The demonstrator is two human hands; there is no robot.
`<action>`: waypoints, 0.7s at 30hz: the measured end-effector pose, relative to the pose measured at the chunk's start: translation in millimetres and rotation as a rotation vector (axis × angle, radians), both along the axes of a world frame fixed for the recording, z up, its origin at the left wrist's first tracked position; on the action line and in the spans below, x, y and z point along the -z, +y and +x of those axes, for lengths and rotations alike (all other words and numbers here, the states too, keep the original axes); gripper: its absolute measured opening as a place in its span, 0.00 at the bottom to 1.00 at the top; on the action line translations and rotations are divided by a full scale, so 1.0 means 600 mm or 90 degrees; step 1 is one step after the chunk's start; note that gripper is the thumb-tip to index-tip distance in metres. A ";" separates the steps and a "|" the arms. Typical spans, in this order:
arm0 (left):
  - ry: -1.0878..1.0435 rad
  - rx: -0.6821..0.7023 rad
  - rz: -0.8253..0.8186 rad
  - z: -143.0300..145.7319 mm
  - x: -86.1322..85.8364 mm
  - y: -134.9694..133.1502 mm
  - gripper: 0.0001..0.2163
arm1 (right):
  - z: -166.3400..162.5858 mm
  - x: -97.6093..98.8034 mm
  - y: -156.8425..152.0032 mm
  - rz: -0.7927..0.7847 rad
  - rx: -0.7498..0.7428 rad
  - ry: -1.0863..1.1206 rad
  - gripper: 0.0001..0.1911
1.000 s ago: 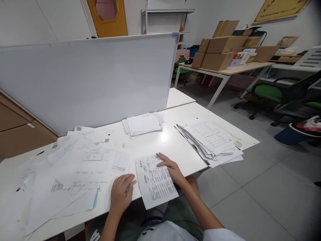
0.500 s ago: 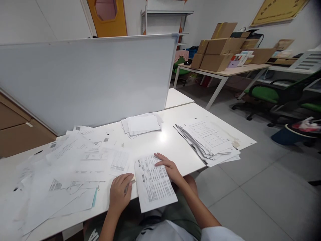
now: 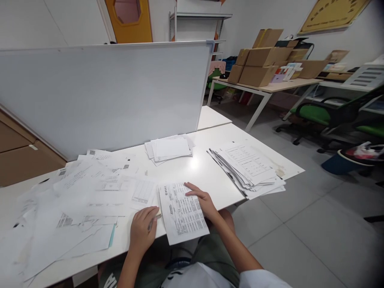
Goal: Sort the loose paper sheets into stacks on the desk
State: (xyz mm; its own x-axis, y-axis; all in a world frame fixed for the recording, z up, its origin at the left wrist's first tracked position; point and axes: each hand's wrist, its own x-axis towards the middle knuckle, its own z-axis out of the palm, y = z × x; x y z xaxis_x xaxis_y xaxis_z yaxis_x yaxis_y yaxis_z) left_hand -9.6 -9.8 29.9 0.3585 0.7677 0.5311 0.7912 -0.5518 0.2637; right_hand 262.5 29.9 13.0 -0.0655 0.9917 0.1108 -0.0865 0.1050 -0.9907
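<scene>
A printed form sheet lies at the near edge of the white table, hanging a little over it. My right hand rests flat on the sheet's upper right part, fingers stretched out. My left hand sits just left of the sheet with its fingers curled round a thin pen-like object. A loose spread of papers covers the table to the left of that hand.
A small paper pile lies at the back of the table, a fanned stack at the right. A whiteboard stands behind. Cardboard boxes sit on a far table, green chairs to the right.
The form sheet has slid a little up and left on the table under my right hand. My left hand has stayed closed on the thin object.
</scene>
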 end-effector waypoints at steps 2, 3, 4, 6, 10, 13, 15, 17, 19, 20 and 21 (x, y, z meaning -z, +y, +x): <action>0.000 0.000 -0.001 0.000 0.001 0.001 0.13 | -0.001 0.005 0.003 0.013 -0.008 -0.017 0.11; 0.000 0.001 0.001 0.000 0.002 0.001 0.13 | -0.001 0.007 0.005 0.018 -0.014 -0.029 0.11; 0.002 0.003 0.002 -0.001 0.002 0.001 0.13 | -0.002 0.010 0.006 0.022 -0.022 -0.043 0.11; 0.006 0.004 0.002 -0.001 0.002 0.002 0.13 | -0.003 0.014 0.007 0.030 -0.041 -0.078 0.11; 0.000 0.002 0.001 0.000 0.002 0.001 0.13 | -0.005 0.019 0.008 0.048 -0.061 -0.128 0.10; -0.008 0.002 -0.003 -0.001 0.003 0.002 0.13 | -0.005 0.020 0.007 0.064 -0.072 -0.160 0.11; -0.010 0.001 0.001 -0.001 0.004 0.004 0.12 | -0.005 0.021 0.007 0.082 -0.085 -0.183 0.12; -0.002 0.002 0.008 0.000 0.004 0.004 0.12 | -0.006 0.021 0.007 0.103 -0.093 -0.200 0.13; 0.011 0.006 0.014 0.001 0.004 0.004 0.12 | -0.007 0.023 0.008 0.114 -0.092 -0.208 0.14; 0.020 0.011 0.016 0.002 0.004 0.003 0.13 | -0.007 0.023 0.008 0.116 -0.089 -0.210 0.14; 0.029 0.017 0.018 0.003 0.003 0.002 0.13 | -0.007 0.024 0.009 0.117 -0.086 -0.210 0.14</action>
